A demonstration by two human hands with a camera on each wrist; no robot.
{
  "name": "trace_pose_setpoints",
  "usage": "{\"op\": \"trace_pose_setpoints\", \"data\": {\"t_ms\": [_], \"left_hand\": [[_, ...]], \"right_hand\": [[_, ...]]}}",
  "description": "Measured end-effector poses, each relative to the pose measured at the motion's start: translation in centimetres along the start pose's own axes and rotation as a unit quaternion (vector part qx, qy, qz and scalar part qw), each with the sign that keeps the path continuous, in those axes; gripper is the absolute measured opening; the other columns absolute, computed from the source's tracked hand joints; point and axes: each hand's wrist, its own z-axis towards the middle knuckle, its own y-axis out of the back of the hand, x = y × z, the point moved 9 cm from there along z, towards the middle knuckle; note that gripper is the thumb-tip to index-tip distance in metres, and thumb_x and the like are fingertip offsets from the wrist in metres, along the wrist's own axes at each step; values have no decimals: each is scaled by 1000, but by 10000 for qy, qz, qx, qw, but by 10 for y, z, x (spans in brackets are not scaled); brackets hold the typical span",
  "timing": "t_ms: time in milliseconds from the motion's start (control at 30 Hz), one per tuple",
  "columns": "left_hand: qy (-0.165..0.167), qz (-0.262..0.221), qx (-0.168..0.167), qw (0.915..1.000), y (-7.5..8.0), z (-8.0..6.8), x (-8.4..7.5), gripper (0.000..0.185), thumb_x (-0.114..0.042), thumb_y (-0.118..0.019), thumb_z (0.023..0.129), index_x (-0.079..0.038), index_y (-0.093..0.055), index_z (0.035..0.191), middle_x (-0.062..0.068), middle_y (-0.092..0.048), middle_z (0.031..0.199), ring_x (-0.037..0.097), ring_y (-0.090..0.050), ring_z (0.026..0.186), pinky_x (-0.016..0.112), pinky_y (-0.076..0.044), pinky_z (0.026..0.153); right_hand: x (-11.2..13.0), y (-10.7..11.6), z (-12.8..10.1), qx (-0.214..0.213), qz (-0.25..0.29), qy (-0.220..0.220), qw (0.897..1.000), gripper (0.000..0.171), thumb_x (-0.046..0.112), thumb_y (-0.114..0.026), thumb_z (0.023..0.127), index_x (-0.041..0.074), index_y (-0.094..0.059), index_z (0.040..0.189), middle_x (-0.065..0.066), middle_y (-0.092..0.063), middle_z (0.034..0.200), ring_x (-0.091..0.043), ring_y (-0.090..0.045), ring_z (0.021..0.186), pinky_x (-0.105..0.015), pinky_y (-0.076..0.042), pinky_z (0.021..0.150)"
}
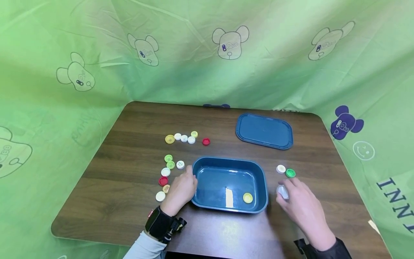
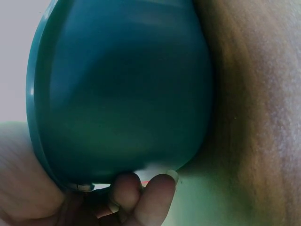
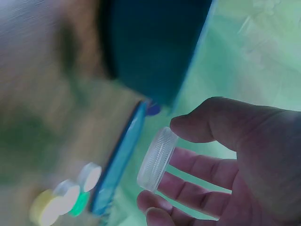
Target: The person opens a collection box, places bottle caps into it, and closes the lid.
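My left hand [image 1: 180, 189] grips the left rim of a blue plastic box [image 1: 210, 207]; in the left wrist view its fingers [image 2: 155, 200] lie against the box's outer wall [image 2: 131, 103]. Inside the box sits one yellow bottle cap [image 1: 247, 198]. To the right of the box, my right hand [image 1: 301, 201] holds a translucent white cap [image 3: 157, 160] with a ribbed side, pinched between thumb and fingers. Just beyond this hand lie a white cap [image 1: 280, 169] and a green cap [image 1: 290, 173] on the table.
A blue lid [image 1: 264, 131] lies flat behind the box. Left of the box runs a loose column of caps, with a red cap [image 1: 163, 181] among them. Farther back is a row with a yellow cap [image 1: 169, 139] and several others. Green cloth [image 1: 194, 72] surrounds the wooden table [image 1: 113, 194].
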Motion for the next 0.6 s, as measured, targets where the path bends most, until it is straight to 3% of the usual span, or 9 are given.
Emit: {"op": "trace_pose_setpoints", "data": {"t_ms": [133, 333, 600], "left_hand": [[-43, 39, -24, 10000, 1, -1, -1, 25, -13, -55, 101, 5, -48, 117, 10, -53, 68, 27, -56, 54, 40, -44, 49], [-15, 26, 0, 10000, 1, -1, -1, 25, -14, -55, 101, 4, -48, 117, 9, -52, 67, 26, -55, 54, 39, -43, 49], [-105, 35, -81, 9999, 2, -2, -2, 23, -13, -56, 101, 4, -49, 114, 8, -51, 69, 26, -55, 54, 38, -43, 50]], "right_hand": [[20, 4, 9, 183, 0, 123, 9998, 37, 19, -79, 80, 2, -70, 112, -21, -64, 111, -37, -62, 93, -58, -56, 73], [40, 1, 20, 483, 56, 216, 9986, 42, 23, -82, 81, 3, -69, 116, -18, -64, 110, -32, -61, 92, -55, -58, 74], [66, -15, 30, 462, 67, 894, 9949, 34, 21, -81, 82, 6, -72, 111, -10, -68, 104, -28, -63, 88, -45, -55, 74]]}}
